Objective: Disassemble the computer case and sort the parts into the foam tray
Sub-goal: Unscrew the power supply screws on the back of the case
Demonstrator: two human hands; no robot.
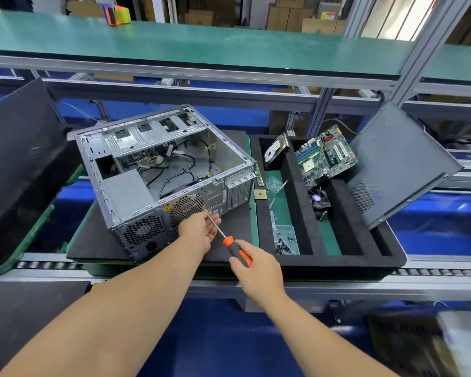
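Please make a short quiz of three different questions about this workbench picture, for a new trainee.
1. True or false: the motherboard is still inside the case.
2. Which hand grips the screwdriver? A) left B) right C) both
3. Fill in: the shaft tip points at the case's ____ panel, beside the open left hand.

Key:
1. False; it lies in the foam tray.
2. B; the right hand holds the handle.
3. Rear, the side with the fan grille.

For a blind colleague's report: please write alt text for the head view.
A person's right hand grips an orange-and-black screwdriver, its tip at the rear of an opened computer case, where the open left hand rests. A foam tray beside it holds a motherboard.
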